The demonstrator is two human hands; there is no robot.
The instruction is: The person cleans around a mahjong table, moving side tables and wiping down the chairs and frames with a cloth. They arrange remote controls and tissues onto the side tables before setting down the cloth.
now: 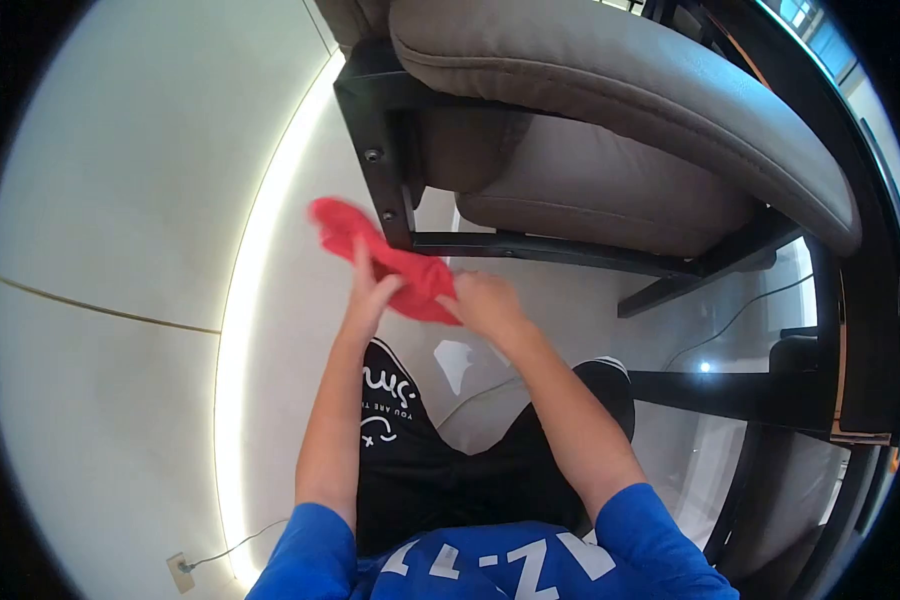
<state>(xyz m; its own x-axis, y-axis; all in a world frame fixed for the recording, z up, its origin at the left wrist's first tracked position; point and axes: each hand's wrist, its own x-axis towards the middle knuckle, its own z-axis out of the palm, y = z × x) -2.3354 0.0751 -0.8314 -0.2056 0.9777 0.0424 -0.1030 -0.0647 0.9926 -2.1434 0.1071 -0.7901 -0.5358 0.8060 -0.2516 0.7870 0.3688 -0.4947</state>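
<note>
A crumpled red cloth hangs between my two hands, just below the lower corner of a dark chair frame. At the cloth's middle, my left hand has its thumb and fingers on the fabric. My right hand grips the cloth's right end with bent fingers. The cloth's left end is blurred and sticks out up and to the left, beside the chair leg. Part of the fingers of each hand is hidden by the fabric.
A grey-brown padded chair fills the upper right. Dark table parts stand at the right. A glowing light strip runs along the pale wall at the left, with a socket and cable low down. Another cable lies on the glossy floor.
</note>
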